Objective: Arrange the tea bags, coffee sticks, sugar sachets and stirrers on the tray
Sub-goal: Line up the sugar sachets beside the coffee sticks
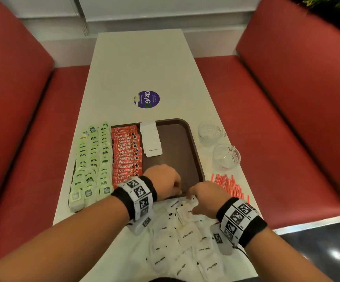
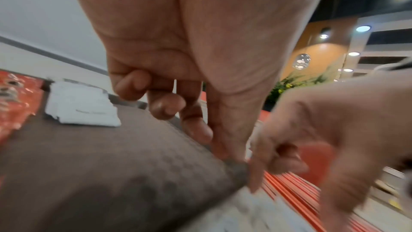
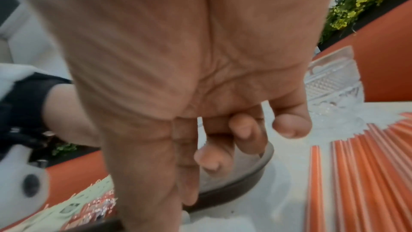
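Observation:
The brown tray [image 1: 177,143] holds rows of green tea bags [image 1: 91,159] at its left, red coffee sticks [image 1: 126,155] beside them, and a column of white sugar sachets [image 1: 151,139]. A loose pile of sugar sachets [image 1: 185,237] lies on the table in front of the tray. My left hand [image 1: 178,190] hovers over the tray's near rim, fingers curled, thumb and forefinger tips together, nothing visible between them. My right hand [image 1: 191,197] pinches a sachet at the pile's far edge; in the blurred right wrist view its thumb and forefinger [image 3: 185,200] point down together. Red stirrers [image 1: 230,185] lie right of the tray.
Two glass cups [image 1: 209,133] [image 1: 226,157] stand on the table right of the tray, behind the stirrers. A round purple sticker [image 1: 146,99] is on the table beyond the tray. Red bench seats [image 1: 266,94] flank the narrow table on both sides.

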